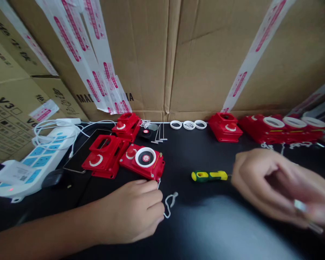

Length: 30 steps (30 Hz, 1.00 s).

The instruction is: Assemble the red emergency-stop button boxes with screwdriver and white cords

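My left hand (141, 211) is closed, fingers curled down at the front edge of a red plastic box (141, 169) with a white ring (145, 157), a round red knob and a small brass-coloured rod. A thin white cord (168, 205) runs from the box's corner beneath my fingers, and its loose end lies on the black table. At the right my right hand (276, 187), smeared by motion, has curled fingers around a small metal rod (315, 227) with a pale end piece. A yellow and green screwdriver (209, 176) lies just left of it, its shaft partly hidden.
More red boxes stand at left (105, 155), behind (126, 126) and at right (225, 127), with a row (281, 131) beyond. White rings (176, 125) and T-shaped metal rods (159, 137) lie at the back. A power strip (40, 162), phone (82, 153) and cardboard boxes (206, 54) border the table.
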Tool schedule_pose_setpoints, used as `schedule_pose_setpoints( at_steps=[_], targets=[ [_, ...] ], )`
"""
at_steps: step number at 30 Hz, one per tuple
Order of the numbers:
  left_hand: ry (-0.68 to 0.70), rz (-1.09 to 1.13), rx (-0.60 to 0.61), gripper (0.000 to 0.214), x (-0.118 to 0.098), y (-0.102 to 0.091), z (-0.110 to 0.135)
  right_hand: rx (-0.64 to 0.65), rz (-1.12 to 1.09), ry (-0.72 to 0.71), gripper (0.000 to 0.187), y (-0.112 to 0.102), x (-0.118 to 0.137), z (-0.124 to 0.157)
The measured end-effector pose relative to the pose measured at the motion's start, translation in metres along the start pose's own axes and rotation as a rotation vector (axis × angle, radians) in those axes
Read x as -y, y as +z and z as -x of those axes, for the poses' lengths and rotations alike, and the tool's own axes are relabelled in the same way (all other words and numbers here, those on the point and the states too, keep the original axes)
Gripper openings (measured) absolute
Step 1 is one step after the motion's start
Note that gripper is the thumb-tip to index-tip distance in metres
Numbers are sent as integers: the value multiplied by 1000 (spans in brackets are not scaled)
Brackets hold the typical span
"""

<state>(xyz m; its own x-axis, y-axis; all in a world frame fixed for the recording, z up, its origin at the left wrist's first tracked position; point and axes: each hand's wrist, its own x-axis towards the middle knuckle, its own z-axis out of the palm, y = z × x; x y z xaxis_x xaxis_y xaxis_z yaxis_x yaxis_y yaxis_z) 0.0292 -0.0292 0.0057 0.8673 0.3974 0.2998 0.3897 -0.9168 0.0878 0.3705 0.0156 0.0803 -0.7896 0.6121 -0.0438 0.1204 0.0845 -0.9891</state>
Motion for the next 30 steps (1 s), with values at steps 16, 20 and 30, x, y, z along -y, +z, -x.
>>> schedule_pose_setpoints(
  at_steps=[16, 20, 30],
  targets=[
    [140, 72, -4, 24, -2, 1, 1, -500, 628, 371, 39, -30, -40, -189],
    [148, 71, 0, 23, -2, 1, 2, -503, 744, 391, 40, -29, -38, -212],
    [79, -13, -192, 29, -2, -4, -1, -636, 943, 237, 20, -32, -23, -163]
  ],
)
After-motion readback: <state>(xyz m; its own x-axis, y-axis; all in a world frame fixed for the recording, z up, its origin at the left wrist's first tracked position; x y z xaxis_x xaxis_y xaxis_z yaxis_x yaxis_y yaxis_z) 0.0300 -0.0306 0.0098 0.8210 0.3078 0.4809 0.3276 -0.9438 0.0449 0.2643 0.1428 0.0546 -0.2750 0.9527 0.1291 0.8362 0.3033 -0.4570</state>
